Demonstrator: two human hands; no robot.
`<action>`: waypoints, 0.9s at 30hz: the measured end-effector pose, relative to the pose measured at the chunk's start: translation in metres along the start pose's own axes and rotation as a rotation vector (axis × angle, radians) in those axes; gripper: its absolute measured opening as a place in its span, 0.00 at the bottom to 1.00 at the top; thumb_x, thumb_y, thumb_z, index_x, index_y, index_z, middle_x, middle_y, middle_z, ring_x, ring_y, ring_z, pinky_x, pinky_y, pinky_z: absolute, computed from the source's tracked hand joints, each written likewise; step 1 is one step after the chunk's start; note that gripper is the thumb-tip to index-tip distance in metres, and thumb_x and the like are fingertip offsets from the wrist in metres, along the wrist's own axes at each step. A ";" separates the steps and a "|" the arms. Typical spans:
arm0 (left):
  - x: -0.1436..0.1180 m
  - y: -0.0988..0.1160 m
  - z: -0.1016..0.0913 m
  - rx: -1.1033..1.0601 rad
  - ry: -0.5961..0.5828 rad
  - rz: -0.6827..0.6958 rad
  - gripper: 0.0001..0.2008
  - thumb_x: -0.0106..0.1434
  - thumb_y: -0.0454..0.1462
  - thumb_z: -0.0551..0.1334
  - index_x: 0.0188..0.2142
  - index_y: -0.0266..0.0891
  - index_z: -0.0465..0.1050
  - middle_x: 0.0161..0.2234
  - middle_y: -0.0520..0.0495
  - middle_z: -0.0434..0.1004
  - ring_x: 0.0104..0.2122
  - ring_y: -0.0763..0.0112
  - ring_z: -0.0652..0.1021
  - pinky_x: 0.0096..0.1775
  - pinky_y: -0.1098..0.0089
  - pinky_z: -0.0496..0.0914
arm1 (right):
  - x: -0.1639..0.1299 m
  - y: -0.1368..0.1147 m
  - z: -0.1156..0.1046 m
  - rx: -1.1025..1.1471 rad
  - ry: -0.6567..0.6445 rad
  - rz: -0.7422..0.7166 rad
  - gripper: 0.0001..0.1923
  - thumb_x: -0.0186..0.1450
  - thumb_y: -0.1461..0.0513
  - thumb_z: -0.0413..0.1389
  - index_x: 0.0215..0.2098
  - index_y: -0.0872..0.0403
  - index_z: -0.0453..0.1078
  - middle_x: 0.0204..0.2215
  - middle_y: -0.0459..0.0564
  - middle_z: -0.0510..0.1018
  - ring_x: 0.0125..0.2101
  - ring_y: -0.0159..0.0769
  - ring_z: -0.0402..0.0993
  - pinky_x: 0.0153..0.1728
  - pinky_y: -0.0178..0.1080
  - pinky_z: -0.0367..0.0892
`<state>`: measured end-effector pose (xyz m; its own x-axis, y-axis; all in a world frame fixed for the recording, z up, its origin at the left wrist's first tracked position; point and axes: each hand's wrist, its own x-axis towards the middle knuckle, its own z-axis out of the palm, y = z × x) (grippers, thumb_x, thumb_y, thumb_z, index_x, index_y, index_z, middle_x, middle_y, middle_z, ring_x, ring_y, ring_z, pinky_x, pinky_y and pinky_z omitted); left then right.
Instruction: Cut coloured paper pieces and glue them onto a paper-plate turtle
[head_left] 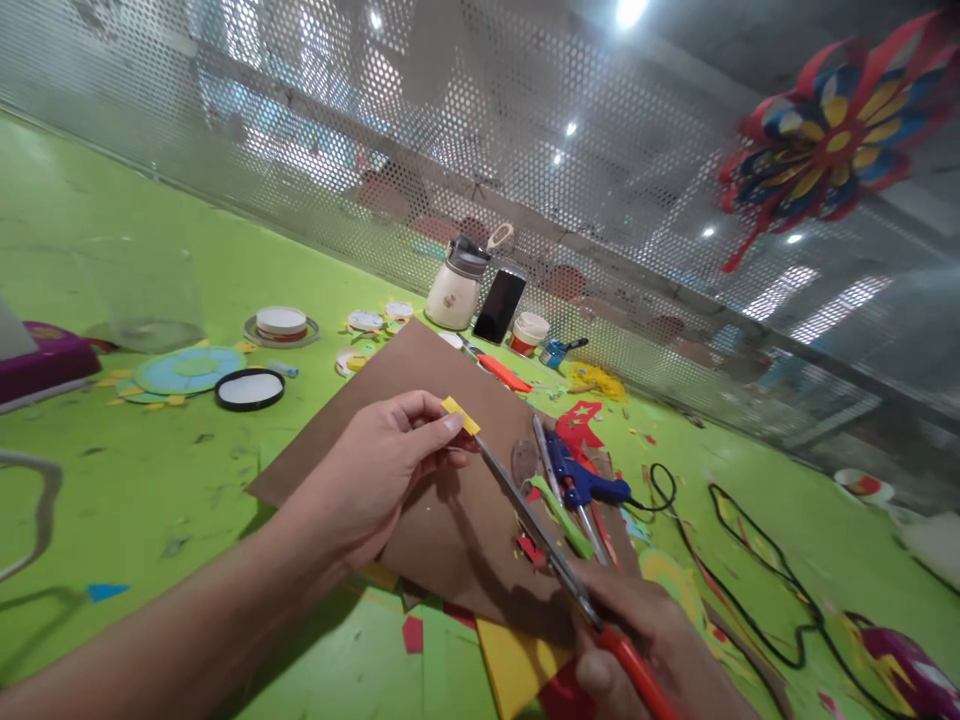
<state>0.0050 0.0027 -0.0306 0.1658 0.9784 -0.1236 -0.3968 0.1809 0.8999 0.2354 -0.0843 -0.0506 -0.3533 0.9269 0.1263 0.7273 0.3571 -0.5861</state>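
- Left hand (pixel 375 460): centre of the frame, over the brown board. Thumb and fingers pinch a small yellow piece (pixel 468 419).
- Yellow piece: slightly left of and below the frame's centre, held clear of the board, its far end projecting beyond the thumb.
- Right hand (pixel 645 625): lower right of centre, partly blurred. It grasps the scissors (pixel 529 520) at the red handle.
- Scissors: blades run from the lower right up towards the centre. The tip is at the lower right end of the yellow piece; contact with it cannot be confirmed.
- Brown board (pixel 427 385): lies tilted across the middle of the frame, on the green tabletop (pixel 217 480). Coloured paper shows from under its lower edge.
- Right of centre: a blue glue gun (pixel 574 470) lies near the board's right side, its black cord trailing to the right. A red paper cutout (pixel 581 425) lies just beyond it.
- Upper middle: a white jug (pixel 454 290) with a grey lid stands beside a dark-screened phone (pixel 500 305), which leans upright. A small tub (pixel 529 333) stands to the right of the phone.
- Left of the frame: a light blue paper disc (pixel 191 370) lies beside a black-rimmed lid (pixel 250 389).
- Lower left: one blue paper triangle (pixel 107 592) lies on the tabletop.
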 end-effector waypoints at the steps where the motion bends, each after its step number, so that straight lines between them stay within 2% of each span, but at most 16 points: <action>1: 0.000 0.001 0.000 0.006 -0.004 -0.007 0.06 0.56 0.34 0.64 0.26 0.35 0.69 0.28 0.48 0.77 0.27 0.76 0.75 0.32 0.75 0.69 | 0.000 0.002 0.000 0.012 -0.006 0.007 0.32 0.63 0.41 0.47 0.52 0.54 0.71 0.18 0.46 0.70 0.18 0.34 0.68 0.21 0.31 0.66; 6: -0.001 0.004 0.000 0.045 -0.047 -0.057 0.06 0.56 0.34 0.64 0.25 0.35 0.69 0.26 0.48 0.77 0.25 0.76 0.73 0.27 0.75 0.66 | 0.000 0.009 -0.001 0.010 -0.042 0.007 0.36 0.61 0.37 0.45 0.49 0.56 0.72 0.20 0.46 0.69 0.22 0.34 0.67 0.26 0.31 0.66; 9: 0.000 0.004 -0.001 0.089 -0.059 -0.037 0.07 0.56 0.34 0.64 0.25 0.35 0.69 0.25 0.50 0.76 0.24 0.77 0.73 0.28 0.75 0.66 | 0.000 0.010 -0.002 0.012 -0.058 -0.029 0.35 0.60 0.38 0.46 0.49 0.54 0.72 0.20 0.46 0.68 0.23 0.34 0.67 0.29 0.31 0.67; 15: -0.001 0.004 -0.003 0.183 -0.079 -0.003 0.07 0.55 0.36 0.65 0.25 0.35 0.70 0.25 0.49 0.76 0.27 0.75 0.74 0.33 0.72 0.67 | 0.000 0.009 -0.005 0.003 -0.096 -0.083 0.31 0.62 0.40 0.47 0.46 0.54 0.74 0.20 0.45 0.68 0.20 0.30 0.61 0.23 0.29 0.62; 21: -0.001 0.006 -0.004 0.200 -0.110 0.005 0.07 0.55 0.35 0.65 0.25 0.35 0.70 0.25 0.48 0.77 0.26 0.74 0.75 0.32 0.71 0.68 | -0.003 0.009 -0.007 -0.003 -0.100 -0.089 0.30 0.63 0.41 0.46 0.46 0.54 0.73 0.21 0.45 0.70 0.21 0.31 0.63 0.21 0.30 0.60; 27: -0.001 0.005 -0.004 0.219 -0.109 0.002 0.08 0.56 0.36 0.65 0.24 0.35 0.69 0.25 0.48 0.77 0.26 0.74 0.74 0.32 0.71 0.68 | -0.002 0.011 -0.007 0.042 -0.162 -0.079 0.28 0.63 0.41 0.47 0.45 0.53 0.72 0.27 0.47 0.74 0.25 0.33 0.66 0.25 0.31 0.62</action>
<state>-0.0009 0.0033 -0.0282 0.2666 0.9599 -0.0866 -0.1945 0.1416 0.9706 0.2483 -0.0814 -0.0519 -0.5013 0.8641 0.0445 0.6694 0.4199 -0.6129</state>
